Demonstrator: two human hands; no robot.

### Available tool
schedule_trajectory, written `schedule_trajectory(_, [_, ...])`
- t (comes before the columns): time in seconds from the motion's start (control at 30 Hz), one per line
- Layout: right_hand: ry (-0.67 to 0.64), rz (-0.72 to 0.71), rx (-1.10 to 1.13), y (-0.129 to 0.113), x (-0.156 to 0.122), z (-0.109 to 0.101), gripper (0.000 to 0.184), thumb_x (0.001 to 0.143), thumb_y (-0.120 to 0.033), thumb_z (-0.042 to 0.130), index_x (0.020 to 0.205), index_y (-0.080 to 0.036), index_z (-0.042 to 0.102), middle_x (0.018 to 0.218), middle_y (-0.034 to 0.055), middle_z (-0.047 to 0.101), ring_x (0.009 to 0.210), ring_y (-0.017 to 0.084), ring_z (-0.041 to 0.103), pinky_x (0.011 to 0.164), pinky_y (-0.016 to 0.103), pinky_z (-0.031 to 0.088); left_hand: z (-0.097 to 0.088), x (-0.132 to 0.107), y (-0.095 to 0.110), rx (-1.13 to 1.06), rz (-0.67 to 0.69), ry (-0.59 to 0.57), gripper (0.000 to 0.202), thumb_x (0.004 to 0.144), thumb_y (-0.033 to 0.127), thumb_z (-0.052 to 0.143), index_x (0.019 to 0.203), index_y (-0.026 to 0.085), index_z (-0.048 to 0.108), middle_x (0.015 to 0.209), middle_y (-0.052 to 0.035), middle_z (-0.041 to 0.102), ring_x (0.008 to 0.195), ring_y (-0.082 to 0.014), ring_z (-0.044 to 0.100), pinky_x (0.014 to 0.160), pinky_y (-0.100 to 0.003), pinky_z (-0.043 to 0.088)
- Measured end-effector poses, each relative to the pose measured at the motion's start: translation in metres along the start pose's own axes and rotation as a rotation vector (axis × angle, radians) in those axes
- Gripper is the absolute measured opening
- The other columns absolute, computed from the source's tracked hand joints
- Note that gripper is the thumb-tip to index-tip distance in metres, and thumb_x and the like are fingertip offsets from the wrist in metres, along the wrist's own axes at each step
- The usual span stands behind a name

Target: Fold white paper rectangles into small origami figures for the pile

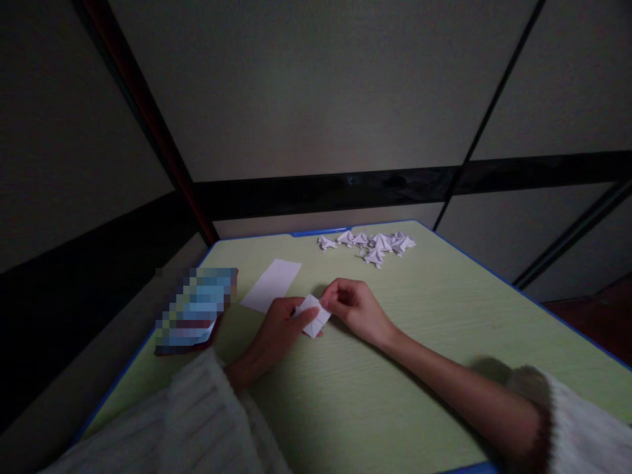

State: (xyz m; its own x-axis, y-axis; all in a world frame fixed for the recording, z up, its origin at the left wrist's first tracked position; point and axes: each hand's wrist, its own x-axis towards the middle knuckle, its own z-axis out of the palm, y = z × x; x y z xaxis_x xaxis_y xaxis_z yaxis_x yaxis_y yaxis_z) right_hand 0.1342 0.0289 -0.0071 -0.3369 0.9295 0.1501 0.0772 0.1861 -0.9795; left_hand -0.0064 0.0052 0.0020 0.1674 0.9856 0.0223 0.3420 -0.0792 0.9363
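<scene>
A small square of folded white paper with crease lines is held above the middle of the table. My left hand grips it from the left, thumb across its face and fingers underneath. At its upper right edge, my right hand pinches the paper between thumb and index finger. Behind my left hand lies a flat white sheet of paper. Several white origami figures with pointed parts sit in a cluster toward the far edge.
The pale green table has a blue rim. On its left side rests a phone-like flat object, blurred by pixelation, with a dark red edge. Grey panels with a black band rise behind the table.
</scene>
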Motion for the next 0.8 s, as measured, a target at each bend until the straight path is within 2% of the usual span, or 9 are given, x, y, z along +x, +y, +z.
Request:
schedule_trajectory(0.1, [-0.102,-0.016,-0.035,0.000,0.001,-0.002,0.013,0.069,-0.021,0.051,0.061,-0.013,0.046,0.052,-0.0046,0.041,0.047,0.006,0.035,0.045,0.019,0.027,-0.002,0.000,-0.001,-0.028,0.002,-0.023,0.024,0.065,0.029,0.050,0.052,0.011,0.059,0.046,-0.0009,0.059,0.046,-0.0125,0.051,0.047,-0.021,0.036])
schedule_trajectory(0.2, [-0.267,-0.062,-0.084,-0.002,-0.002,-0.005,0.019,0.074,-0.025,0.047,0.060,-0.014,0.043,0.050,-0.0058,0.037,0.046,0.005,0.031,0.043,0.018,0.023,-0.002,-0.001,-0.002,-0.066,0.012,-0.073,0.023,0.066,0.029,0.051,0.053,0.011,0.059,0.045,0.0001,0.058,0.044,-0.0112,0.049,0.046,-0.020,0.035])
schedule_trajectory(0.3, [-0.393,-0.083,0.011,-0.006,-0.007,-0.007,0.024,0.078,-0.029,0.043,0.059,-0.014,0.041,0.047,-0.0065,0.035,0.044,0.004,0.030,0.042,0.018,0.022,-0.003,-0.003,-0.003,-0.106,0.047,-0.148,0.023,0.067,0.029,0.051,0.055,0.012,0.060,0.048,-0.0001,0.059,0.045,-0.0107,0.050,0.046,-0.020,0.036])
schedule_trajectory(0.4, [-0.406,-0.081,0.171,-0.008,-0.012,-0.005,0.028,0.075,-0.034,0.048,0.057,-0.014,0.042,0.046,-0.0065,0.036,0.043,0.004,0.030,0.042,0.018,0.022,-0.004,-0.007,-0.002,-0.151,0.078,-0.189,0.022,0.067,0.031,0.054,0.058,0.012,0.062,0.049,-0.0005,0.060,0.046,-0.0108,0.052,0.046,-0.020,0.037])
schedule_trajectory(0.57, [-0.425,-0.070,0.401,0.000,-0.010,-0.001,0.028,0.072,-0.034,0.053,0.055,-0.013,0.043,0.047,-0.0041,0.043,0.044,0.006,0.041,0.044,0.019,0.026,-0.005,-0.010,0.001,-0.260,0.096,-0.228,0.022,0.067,0.031,0.056,0.061,0.011,0.063,0.050,-0.0013,0.061,0.044,-0.0104,0.052,0.045,-0.019,0.038])
schedule_trajectory(0.7, [-0.427,-0.022,0.396,0.005,-0.004,-0.002,0.025,0.073,-0.029,0.051,0.056,-0.013,0.043,0.044,-0.0040,0.045,0.044,0.008,0.045,0.045,0.020,0.026,-0.004,-0.006,-0.002,-0.310,0.077,-0.217,0.020,0.069,0.030,0.054,0.066,0.012,0.063,0.057,-0.0026,0.065,0.047,-0.0102,0.054,0.048,-0.019,0.040])
schedule_trajectory(0.8, [-0.422,-0.003,0.364,0.005,-0.002,-0.003,0.023,0.073,-0.027,0.049,0.056,-0.013,0.043,0.043,-0.0052,0.043,0.041,0.006,0.042,0.044,0.019,0.025,-0.004,-0.005,-0.004,-0.348,0.048,-0.247,0.020,0.069,0.029,0.053,0.068,0.012,0.063,0.061,-0.0029,0.065,0.048,-0.0099,0.055,0.048,-0.019,0.041])
